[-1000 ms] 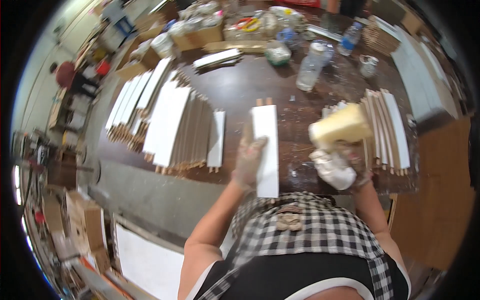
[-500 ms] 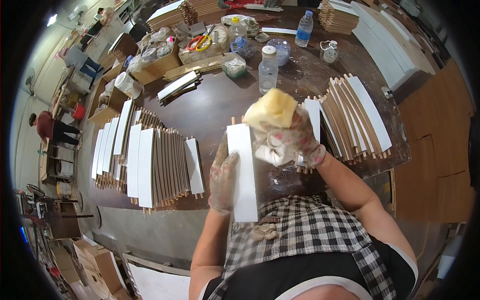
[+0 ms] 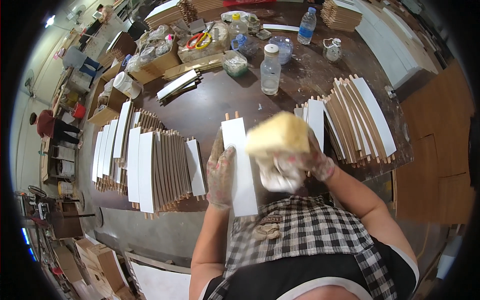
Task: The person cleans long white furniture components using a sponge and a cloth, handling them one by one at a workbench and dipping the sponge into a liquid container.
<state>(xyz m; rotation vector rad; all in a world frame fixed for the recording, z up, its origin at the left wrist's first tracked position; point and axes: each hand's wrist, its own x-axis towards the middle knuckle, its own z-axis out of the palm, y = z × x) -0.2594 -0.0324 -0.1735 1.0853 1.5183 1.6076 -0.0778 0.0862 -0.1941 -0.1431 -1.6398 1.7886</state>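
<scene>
While the left hand (image 3: pixel 220 172), thumb over its face, clasps the white board (image 3: pixel 240 172) at near centre, the right hand (image 3: pixel 319 163) curls round a yellow sponge (image 3: pixel 279 133) and white cloth (image 3: pixel 280 176), and a loose left grip could drop that board!

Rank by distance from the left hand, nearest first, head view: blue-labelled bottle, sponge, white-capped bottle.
1. Sponge: to its right, in the right hand.
2. White-capped bottle: ahead, to the right.
3. Blue-labelled bottle: farther ahead, right.
</scene>
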